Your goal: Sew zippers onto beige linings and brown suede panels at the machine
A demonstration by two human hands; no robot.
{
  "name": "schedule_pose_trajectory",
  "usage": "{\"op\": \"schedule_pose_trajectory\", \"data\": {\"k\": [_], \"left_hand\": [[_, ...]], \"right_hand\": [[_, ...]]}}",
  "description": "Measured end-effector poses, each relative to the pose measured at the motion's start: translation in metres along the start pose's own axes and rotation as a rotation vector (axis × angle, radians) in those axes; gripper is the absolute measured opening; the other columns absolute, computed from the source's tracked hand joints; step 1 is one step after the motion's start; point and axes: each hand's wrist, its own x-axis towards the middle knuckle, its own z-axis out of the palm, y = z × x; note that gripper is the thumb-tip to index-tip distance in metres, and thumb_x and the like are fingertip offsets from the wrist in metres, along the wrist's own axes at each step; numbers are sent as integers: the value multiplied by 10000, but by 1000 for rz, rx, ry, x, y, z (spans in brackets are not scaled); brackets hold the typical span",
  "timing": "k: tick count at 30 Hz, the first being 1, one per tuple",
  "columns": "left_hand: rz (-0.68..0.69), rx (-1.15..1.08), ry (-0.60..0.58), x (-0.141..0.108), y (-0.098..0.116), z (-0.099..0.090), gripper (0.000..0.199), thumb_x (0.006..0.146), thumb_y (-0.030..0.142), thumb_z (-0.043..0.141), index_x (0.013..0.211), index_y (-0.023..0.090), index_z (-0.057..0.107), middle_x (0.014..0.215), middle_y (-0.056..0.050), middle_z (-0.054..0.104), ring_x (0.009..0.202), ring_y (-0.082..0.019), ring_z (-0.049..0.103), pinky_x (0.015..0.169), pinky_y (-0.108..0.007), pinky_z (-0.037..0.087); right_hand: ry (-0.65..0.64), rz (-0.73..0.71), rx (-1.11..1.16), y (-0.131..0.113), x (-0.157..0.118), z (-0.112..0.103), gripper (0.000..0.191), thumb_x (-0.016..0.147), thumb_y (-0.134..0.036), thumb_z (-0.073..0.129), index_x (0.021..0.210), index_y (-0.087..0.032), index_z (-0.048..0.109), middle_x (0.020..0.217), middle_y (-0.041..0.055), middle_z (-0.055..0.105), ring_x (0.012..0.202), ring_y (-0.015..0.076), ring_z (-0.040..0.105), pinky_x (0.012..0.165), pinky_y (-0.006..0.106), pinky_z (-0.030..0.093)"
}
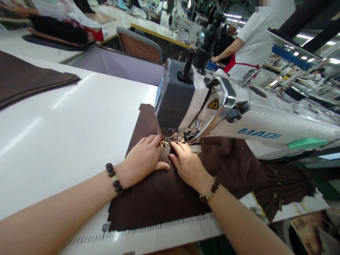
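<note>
With grip unclenched, the left hand (143, 159) and right hand (190, 164) press a dark-brown panel (156, 202) flat on the table (79, 117) beneath a MADI sewing machine (255, 113), the sewing apparently begun but unfinished, while stacked brown pieces (29, 79) lie at left.

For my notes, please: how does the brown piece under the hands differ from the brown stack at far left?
The left hand and right hand touch the brown piece, not the brown stack. The piece reaches under the sewing machine; the layered stack lies apart. Both are dark brown.
</note>
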Motion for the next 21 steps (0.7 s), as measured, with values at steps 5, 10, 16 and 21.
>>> {"op": "schedule_pose_trajectory", "data": {"k": [5, 10, 16, 21], "left_hand": [[1, 5, -12, 1, -1, 1, 754, 781, 669, 551, 1141, 10, 607, 1022, -181, 613, 946, -295, 559, 839, -378, 444], [-5, -29, 2, 1, -2, 4, 720, 797, 655, 553, 1127, 18, 616, 1071, -190, 603, 1018, -311, 547, 887, -398, 443], [-2, -120, 65, -4, -5, 11, 654, 843, 646, 508, 1091, 56, 642, 1051, -177, 607, 1020, -315, 551, 873, -407, 463], [20, -89, 135, 0, -9, 22, 719, 855, 670, 453, 1139, 33, 629, 1060, -203, 612, 1031, -342, 556, 884, -443, 477]], "right_hand": [[7, 5, 15, 0, 1, 2, 384, 957, -246, 451, 1323, -141, 501, 1333, 129, 526, 1265, 258, 451, 1101, 528, 315], [1, 6, 13, -1, 1, 0, 381, 956, -263, 462, 1310, -131, 518, 1296, 122, 555, 1203, 266, 493, 1079, 517, 354], [25, -11, -11, -3, -1, -2, 372, 957, -300, 469, 1293, -150, 524, 1272, 119, 572, 1247, 281, 455, 1087, 576, 310], [-13, -31, -2, 3, 4, -9, 339, 972, -304, 439, 1249, -151, 560, 1310, 110, 550, 1345, 273, 356, 1135, 603, 199]]}}
